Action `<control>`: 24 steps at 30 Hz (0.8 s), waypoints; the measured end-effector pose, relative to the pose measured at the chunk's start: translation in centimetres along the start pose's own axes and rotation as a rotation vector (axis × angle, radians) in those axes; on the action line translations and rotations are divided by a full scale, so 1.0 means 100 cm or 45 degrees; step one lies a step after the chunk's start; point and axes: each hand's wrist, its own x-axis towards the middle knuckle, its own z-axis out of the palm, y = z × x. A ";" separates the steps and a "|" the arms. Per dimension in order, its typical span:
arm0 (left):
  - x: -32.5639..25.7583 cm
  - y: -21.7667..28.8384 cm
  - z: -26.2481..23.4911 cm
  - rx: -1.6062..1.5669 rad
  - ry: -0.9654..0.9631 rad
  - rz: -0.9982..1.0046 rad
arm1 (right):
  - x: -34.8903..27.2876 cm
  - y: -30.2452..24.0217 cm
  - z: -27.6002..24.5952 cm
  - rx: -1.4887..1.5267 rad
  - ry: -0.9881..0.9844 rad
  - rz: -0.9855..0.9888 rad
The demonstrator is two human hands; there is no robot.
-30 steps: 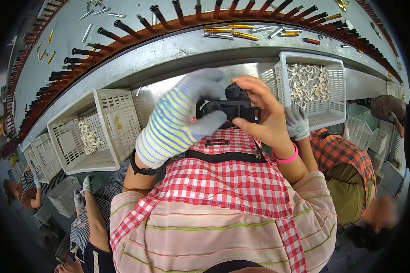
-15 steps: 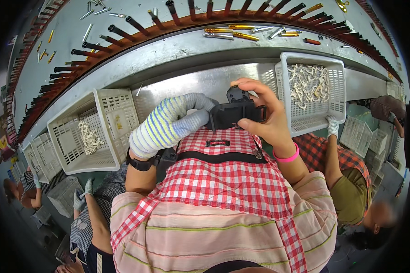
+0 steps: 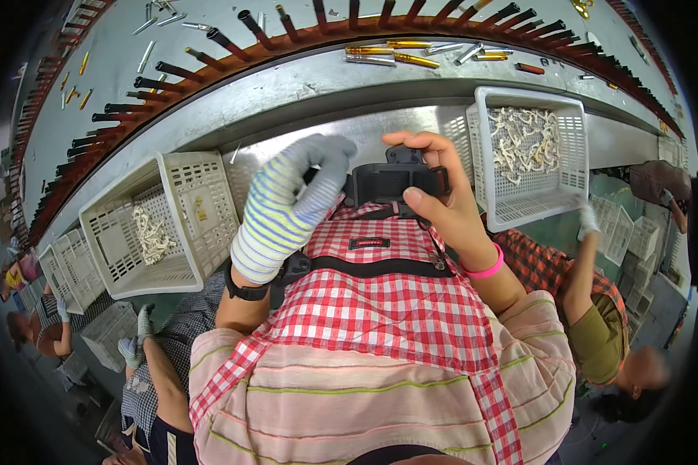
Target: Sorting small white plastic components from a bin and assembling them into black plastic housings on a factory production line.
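A black plastic device with a strap (image 3: pixel 384 184) is in front of my chest, just above the red checked apron (image 3: pixel 388 310). My bare right hand (image 3: pixel 454 190) grips its right end, thumb in front and fingers over the top. My left hand (image 3: pixel 291 194), in a striped glove with grey fingertips, is curled beside the device's left end. A dark bit shows between its thumb and fingers, too covered to name. Round my left wrist runs a black band (image 3: pixel 248 290) with a small black module (image 3: pixel 295 267) on it.
White plastic baskets with pale cord-like pieces stand left (image 3: pixel 198 232) and right (image 3: pixel 531 211). Beyond a metal ledge (image 3: pixel 310 99), a rack (image 3: pixel 287 45) holds upright dark rods; gold and silver tubes (image 3: pixel 415 60) lie by it. Co-workers sit on both sides, one sleeve (image 3: pixel 609 325) nearby.
My left hand has drawn back from the device's left end and turned upward with curled fingers. The device has tilted slightly in my right hand. The right co-worker's gloved hand has moved outward.
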 end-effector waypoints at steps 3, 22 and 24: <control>0.005 0.005 -0.008 0.260 0.039 0.331 | 0.001 0.000 -0.001 -0.018 0.011 -0.041; -0.004 0.007 -0.013 0.242 -0.473 -0.062 | -0.003 0.004 0.008 0.025 0.003 -0.146; -0.007 0.007 -0.012 0.195 -0.444 -0.106 | -0.004 0.005 0.009 0.040 0.005 -0.135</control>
